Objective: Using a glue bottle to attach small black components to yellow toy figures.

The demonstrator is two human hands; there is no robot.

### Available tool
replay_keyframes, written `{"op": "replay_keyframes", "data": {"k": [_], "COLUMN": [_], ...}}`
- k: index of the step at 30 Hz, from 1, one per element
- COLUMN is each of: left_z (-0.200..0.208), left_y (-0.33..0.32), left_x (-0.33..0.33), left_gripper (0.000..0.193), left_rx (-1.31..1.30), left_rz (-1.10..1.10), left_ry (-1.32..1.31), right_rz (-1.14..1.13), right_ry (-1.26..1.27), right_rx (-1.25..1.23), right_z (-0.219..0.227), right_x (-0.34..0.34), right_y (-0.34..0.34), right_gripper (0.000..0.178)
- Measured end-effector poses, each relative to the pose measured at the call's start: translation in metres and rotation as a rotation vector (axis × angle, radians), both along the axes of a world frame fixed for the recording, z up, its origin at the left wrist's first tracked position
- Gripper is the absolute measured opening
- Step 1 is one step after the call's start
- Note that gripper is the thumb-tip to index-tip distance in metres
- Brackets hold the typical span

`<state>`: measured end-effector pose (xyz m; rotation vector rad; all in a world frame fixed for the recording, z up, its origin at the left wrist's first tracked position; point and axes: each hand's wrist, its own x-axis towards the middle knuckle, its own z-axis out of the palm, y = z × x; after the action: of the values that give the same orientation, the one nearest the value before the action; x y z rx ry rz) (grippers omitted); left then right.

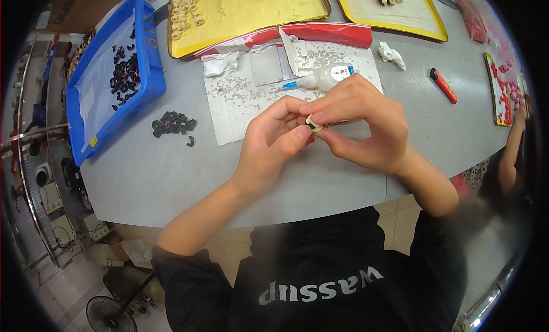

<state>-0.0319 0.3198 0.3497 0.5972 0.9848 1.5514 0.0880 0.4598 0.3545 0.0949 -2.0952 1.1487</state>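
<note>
Above the grey table, both hands meet on one small cream-coloured ring-like piece [315, 126] with a black part in it. My left hand [264, 138] pinches its left side between thumb and fingers. From the right, my right hand [370, 121] grips the same piece with thumb and fingertips. Fingers partly cover it, so its full shape is hidden. Just beyond the hands lies a clear squeeze bottle [333, 76] with a blue needle tip, on a white sheet [227, 121] strewn with small grey bits. Left of the sheet is a small pile of black curved pieces [173, 124].
A blue tray [153, 83] with black pieces stands at the left. Two yellow trays [251, 14] [432, 17] with cream pieces lie at the back. A crumpled tissue [392, 56] and a red-and-black stick-like object [443, 86] are to the right. Another person's arm [510, 152] shows at far right.
</note>
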Motion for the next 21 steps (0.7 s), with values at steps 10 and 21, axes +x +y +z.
{"op": "replay_keyframes", "data": {"k": [10, 21], "left_z": [0.001, 0.001], "left_y": [-0.001, 0.0], "left_x": [0.004, 0.01], "left_gripper": [0.035, 0.023], "left_rx": [-0.028, 0.023], "left_rz": [0.065, 0.218], "left_ry": [0.137, 0.263], "right_rz": [0.082, -0.641], "right_ry": [0.015, -0.072], "right_rx": [0.045, -0.067], "right_z": [-0.002, 0.011], "right_x": [-0.004, 0.005], "right_y": [0.001, 0.061], "right_gripper": [0.039, 0.021]}}
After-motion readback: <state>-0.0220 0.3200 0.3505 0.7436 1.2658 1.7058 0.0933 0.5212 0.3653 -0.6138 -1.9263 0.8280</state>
